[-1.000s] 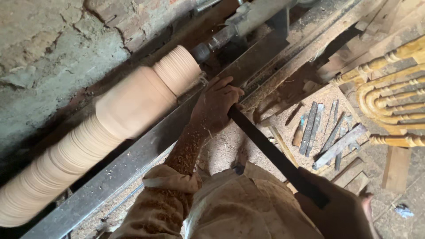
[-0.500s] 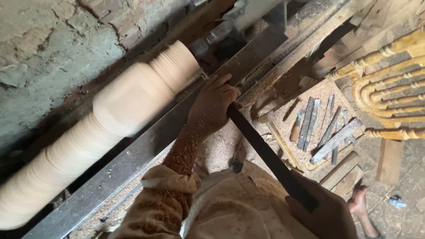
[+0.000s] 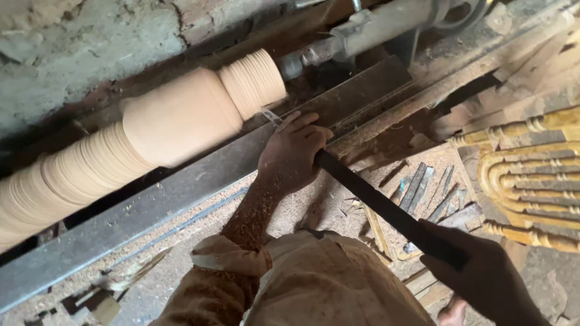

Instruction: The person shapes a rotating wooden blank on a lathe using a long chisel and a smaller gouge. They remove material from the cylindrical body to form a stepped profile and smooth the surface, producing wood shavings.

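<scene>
A long pale wooden workpiece [image 3: 169, 127] is mounted on a lathe, with a narrow groove between its thick body and the ribbed end near the metal spindle [image 3: 362, 33]. My left hand [image 3: 293, 154] grips the front of a long dark chisel [image 3: 386, 208] and rests on the grey steel tool rest [image 3: 181, 193]. The chisel's tip [image 3: 270, 116] touches the wood at the groove. My right hand [image 3: 483, 278] holds the chisel's rear end at the lower right. Sawdust covers my left forearm.
Several metal chisels [image 3: 423, 193] lie in a shallow wooden tray to the right. Carved yellow wooden pieces [image 3: 531, 181] are stacked at the far right. A rough wall [image 3: 72, 54] runs behind the lathe. Sawdust and wood scraps [image 3: 103, 302] litter the bench.
The view has shifted slightly; my hands keep the chisel against the groove, and the tip stays at about the same spot on the wood.
</scene>
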